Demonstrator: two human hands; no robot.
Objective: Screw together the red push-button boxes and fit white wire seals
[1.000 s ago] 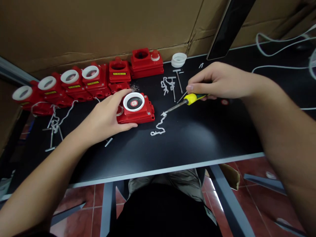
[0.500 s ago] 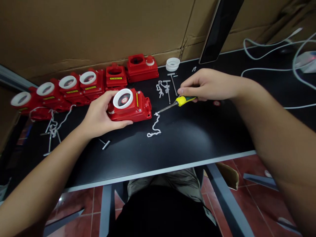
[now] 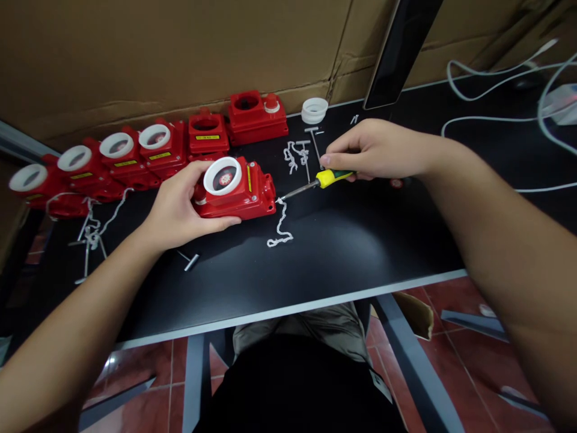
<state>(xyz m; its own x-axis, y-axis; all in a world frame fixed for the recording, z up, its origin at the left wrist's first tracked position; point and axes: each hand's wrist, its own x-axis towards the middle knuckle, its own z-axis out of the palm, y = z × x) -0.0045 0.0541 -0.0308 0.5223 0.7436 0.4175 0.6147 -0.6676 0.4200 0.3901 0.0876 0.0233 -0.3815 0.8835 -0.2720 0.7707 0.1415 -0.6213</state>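
My left hand [image 3: 183,207] grips a red housing [image 3: 238,204] from its left side, thumb along the front edge. A white ring [image 3: 222,176] surrounds a dark round window on its top. Between the fingers of my right hand [image 3: 365,153] is a screwdriver [image 3: 327,178] with a yellow and green handle. Its tip is at the right end of the housing, beside the end of a white chain [image 3: 283,225] that trails onto the table. Whether the tip touches the housing I cannot tell.
Several red housings [image 3: 153,147] stand in a row at the back left. White rings [image 3: 314,110] and T-shaped metal pins [image 3: 311,141] lie behind the screwdriver. Another pin [image 3: 191,262] lies near my left forearm; more pins with chain [image 3: 92,234] are farther left. White cables [image 3: 491,120] run at right.
The screwdriver tip and the chain end have moved left, up to the housing's right end. The view has shifted slightly. My left hand still holds the housing.
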